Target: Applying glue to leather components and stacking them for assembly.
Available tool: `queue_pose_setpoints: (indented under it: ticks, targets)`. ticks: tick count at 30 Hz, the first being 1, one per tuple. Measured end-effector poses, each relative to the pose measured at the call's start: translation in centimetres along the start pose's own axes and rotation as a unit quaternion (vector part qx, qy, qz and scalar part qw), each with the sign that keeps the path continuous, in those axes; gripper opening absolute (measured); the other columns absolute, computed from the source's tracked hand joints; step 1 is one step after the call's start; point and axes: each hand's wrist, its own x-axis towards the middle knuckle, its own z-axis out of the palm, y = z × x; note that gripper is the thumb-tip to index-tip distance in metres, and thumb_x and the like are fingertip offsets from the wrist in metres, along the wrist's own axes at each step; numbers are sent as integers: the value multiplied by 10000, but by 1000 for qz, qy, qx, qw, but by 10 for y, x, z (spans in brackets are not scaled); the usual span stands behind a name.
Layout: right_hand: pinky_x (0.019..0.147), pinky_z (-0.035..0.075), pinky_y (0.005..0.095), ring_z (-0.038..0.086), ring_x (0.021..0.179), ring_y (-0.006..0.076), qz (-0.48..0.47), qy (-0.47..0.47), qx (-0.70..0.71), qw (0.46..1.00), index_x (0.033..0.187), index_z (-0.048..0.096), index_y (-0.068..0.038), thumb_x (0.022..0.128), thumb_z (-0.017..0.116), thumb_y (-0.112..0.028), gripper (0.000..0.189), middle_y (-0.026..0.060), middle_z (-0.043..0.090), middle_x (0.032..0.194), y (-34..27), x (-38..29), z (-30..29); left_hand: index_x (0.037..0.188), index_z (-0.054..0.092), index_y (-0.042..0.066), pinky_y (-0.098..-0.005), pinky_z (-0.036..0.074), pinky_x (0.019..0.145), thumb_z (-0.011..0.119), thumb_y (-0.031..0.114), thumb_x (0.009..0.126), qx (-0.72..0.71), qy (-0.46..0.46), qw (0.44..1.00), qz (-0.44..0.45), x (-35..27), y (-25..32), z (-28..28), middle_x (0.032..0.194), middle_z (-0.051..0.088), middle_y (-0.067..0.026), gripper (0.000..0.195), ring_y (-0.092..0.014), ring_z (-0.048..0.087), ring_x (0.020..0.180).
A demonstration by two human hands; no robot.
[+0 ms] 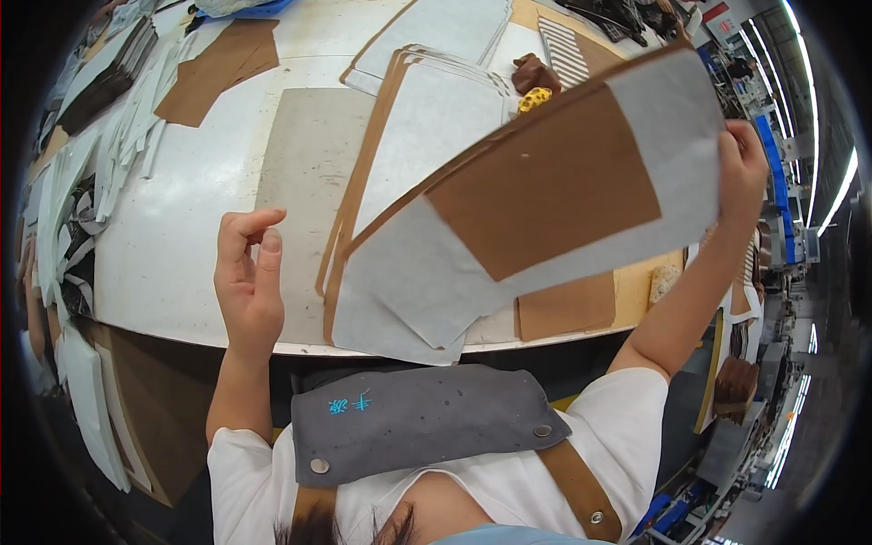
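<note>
My right hand [742, 170] grips the right edge of a large white-lined panel [667, 116] with a brown border. On that panel lies a brown rectangular patch [545, 184]. The panel is raised and tilted, its lower left part over a stack of similar white panels with brown edges [436, 136]. My left hand [251, 272] is lifted near the table's front, fingers curled and thumb apart, with nothing in it. Behind the left hand lies a grey board [306, 150], partly covered by the stack.
Brown sheets [221, 71] and white strips [139, 112] lie at the left of the white table [184, 204]. Another brown piece [565, 306] rests at the front edge. Beyond the panel are a yellow spotted object [535, 100] and a striped piece [564, 51].
</note>
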Motion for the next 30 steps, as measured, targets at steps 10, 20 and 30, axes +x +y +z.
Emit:
queue_pose_setpoints:
  ticks: [10, 20, 30]
  targets:
    - [622, 420, 261, 515, 658, 113, 220, -22, -107, 969, 872, 574, 37, 838, 506, -103, 159, 59, 565, 704, 169, -167, -40, 1277, 405, 27, -302, 354, 967, 526, 156, 896, -181, -355, 858, -323, -22, -2, 94, 1244, 414, -121, 420, -213, 462, 1115]
    - [728, 458, 320, 616, 780, 236, 232, -31, -99, 967, 963, 605, 41, 854, 513, -127, 220, 157, 644, 837, 162, -202, -34, 1282, 400, 60, -256, 483, 750, 570, 67, 838, -84, -340, 886, -304, -8, -6, 128, 1177, 369, -139, 476, -153, 567, 846]
    - [695, 447, 247, 587, 789, 124, 251, 42, -7, 967, 999, 612, 53, 849, 548, -91, 218, 86, 649, 844, 139, -186, -46, 1160, 476, 12, -221, 447, 703, 543, -33, 781, -129, -296, 916, -239, 1, 10, 128, 1155, 406, -79, 387, -111, 499, 802]
